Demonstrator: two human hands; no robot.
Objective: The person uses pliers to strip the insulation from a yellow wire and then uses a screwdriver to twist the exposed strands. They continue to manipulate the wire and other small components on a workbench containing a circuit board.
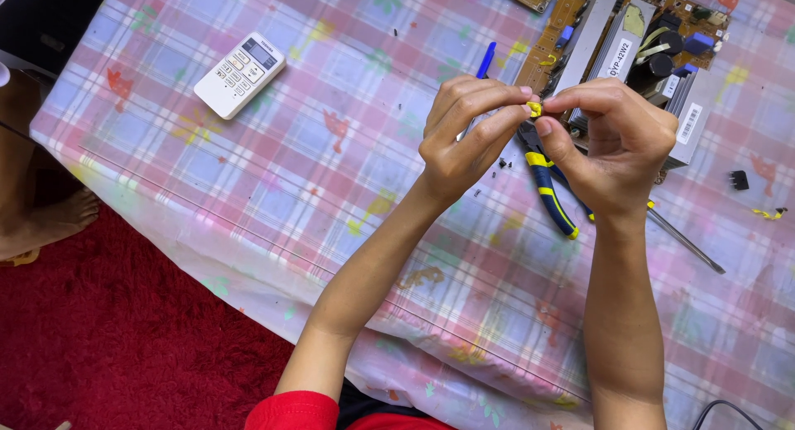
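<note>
Over checked plastic tablecloth [348,206], left hand [464,136] and right hand [617,140] are pinching small yellow component [535,108]; fingertip steadiness probably matters.

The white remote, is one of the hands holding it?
No, the white remote lies alone on the checked tablecloth, while the left hand and right hand pinch a small yellow piece.

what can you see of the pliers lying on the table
The pliers lie flat on the checked tablecloth, partly hidden under both hands. Their dark metal head sits beneath the fingers; two curved blue handles with yellow bands and tips point toward the person. Neither hand touches them. A circuit board lies just beyond.
</note>
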